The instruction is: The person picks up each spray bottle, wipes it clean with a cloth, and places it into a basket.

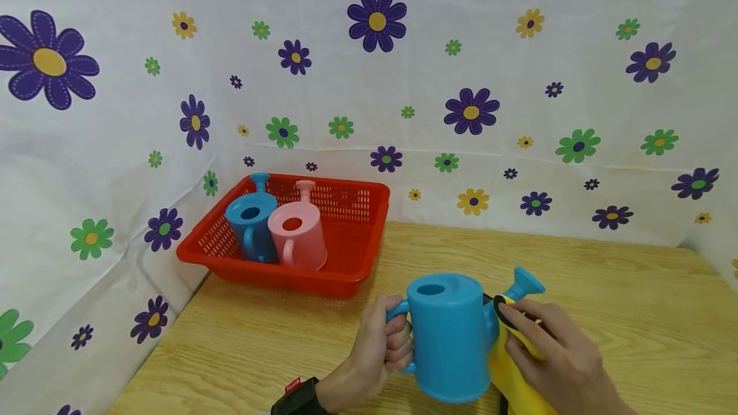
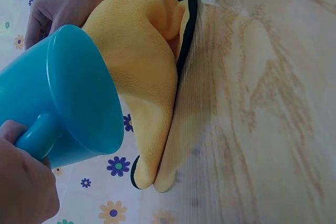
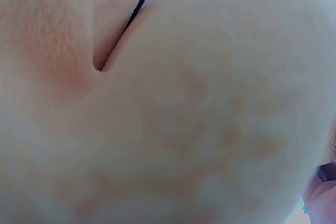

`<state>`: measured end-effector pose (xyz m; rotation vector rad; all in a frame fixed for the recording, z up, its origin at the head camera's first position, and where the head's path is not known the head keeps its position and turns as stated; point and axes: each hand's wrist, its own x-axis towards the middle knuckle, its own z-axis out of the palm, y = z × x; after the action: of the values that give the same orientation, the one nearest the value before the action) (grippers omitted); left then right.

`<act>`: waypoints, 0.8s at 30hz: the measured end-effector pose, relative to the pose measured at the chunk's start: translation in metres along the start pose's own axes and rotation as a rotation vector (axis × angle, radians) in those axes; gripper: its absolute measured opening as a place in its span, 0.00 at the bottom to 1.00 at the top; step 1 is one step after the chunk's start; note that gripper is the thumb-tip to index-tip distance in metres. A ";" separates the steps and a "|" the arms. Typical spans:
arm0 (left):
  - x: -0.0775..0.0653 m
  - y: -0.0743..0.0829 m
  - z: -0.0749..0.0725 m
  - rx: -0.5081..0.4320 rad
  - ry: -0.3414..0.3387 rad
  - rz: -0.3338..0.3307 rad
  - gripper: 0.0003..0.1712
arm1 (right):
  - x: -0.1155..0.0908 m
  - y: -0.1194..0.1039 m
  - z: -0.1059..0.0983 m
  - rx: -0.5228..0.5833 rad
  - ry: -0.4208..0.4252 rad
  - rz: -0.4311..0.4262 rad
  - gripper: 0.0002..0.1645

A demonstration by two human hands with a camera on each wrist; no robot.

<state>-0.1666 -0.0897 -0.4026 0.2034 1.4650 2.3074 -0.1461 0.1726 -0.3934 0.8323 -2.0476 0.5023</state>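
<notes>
My left hand [image 1: 383, 341] grips the side handle of a blue watering can [image 1: 450, 338], held upright over the wooden table. Its spout, ending in a flared rose [image 1: 526, 282], points right. A yellow cloth [image 1: 510, 373] with black edging hangs from my right hand [image 1: 567, 357], which pinches it against the spout near the can's body. In the left wrist view, the cloth [image 2: 139, 51] drapes in folds down to the table, behind the can's round base [image 2: 86, 87]. The right palm [image 3: 199, 119] fills most of the right wrist view and hides the cloth and fingers there.
A red plastic basket [image 1: 369, 242] with mesh sides stands at the back left of the table [image 1: 277, 338]. Inside are a blue watering can [image 1: 254, 226] and a pink one [image 1: 305, 242], side by side in its left part. A flower-patterned curtain [image 1: 346, 82] surrounds the table's back and sides.
</notes>
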 end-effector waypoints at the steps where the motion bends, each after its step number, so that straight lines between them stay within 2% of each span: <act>1: 0.000 0.000 0.000 -0.004 0.003 0.000 0.27 | 0.000 0.000 0.001 0.010 0.005 -0.013 0.34; 9: 0.000 -0.001 0.001 -0.050 0.030 -0.011 0.27 | -0.003 -0.001 0.008 0.086 0.051 -0.106 0.29; 16: 0.002 0.000 -0.001 -0.060 0.037 0.004 0.26 | -0.003 -0.003 0.007 0.129 0.008 -0.126 0.29; 24: 0.001 0.002 0.000 -0.086 0.041 0.004 0.27 | -0.003 -0.003 0.007 0.149 0.008 -0.159 0.28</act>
<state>-0.1679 -0.0902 -0.4014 0.1350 1.3817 2.3855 -0.1464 0.1677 -0.4001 1.0707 -1.9347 0.5723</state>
